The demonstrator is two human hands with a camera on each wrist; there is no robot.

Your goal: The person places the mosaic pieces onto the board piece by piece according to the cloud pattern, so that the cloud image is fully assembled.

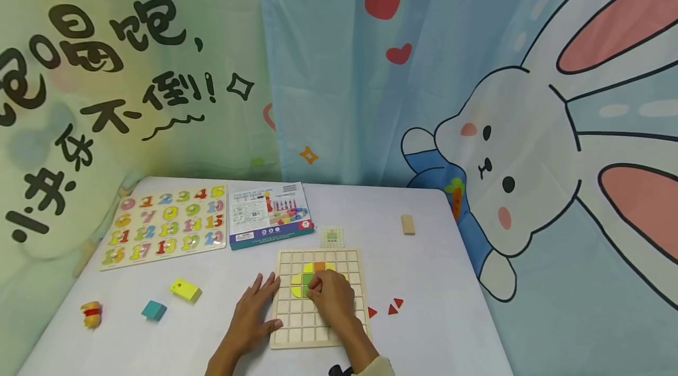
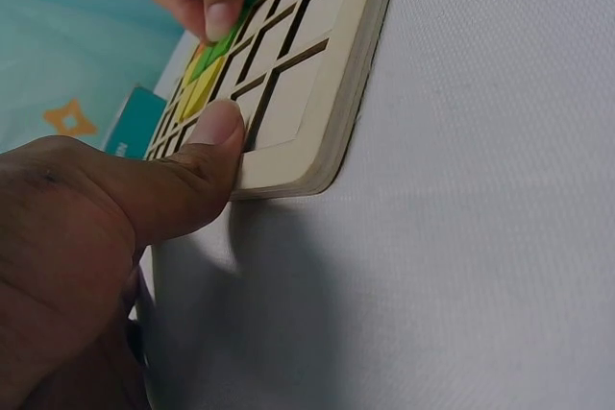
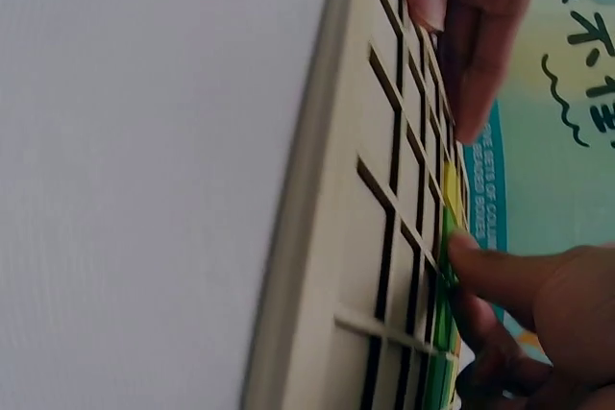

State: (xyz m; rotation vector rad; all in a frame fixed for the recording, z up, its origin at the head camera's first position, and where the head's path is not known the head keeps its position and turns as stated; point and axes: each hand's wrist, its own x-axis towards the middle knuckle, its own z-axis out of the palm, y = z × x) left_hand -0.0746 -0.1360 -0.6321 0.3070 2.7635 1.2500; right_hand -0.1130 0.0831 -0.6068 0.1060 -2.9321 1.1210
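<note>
A wooden grid board lies on the table, with yellow tiles, green tiles and an orange tile set in its upper cells. My left hand rests along the board's left edge, fingers spread. Its thumb touches the near corner in the left wrist view. Over the tiles, my right hand has its fingers curled, and the thumb and fingertips pinch a green tile at the grid. The right hand covers part of the pattern.
Small red triangles lie right of the board. Behind it are a pattern card, a box and a number board. A wooden block, yellow block, teal block and bear figure stand around.
</note>
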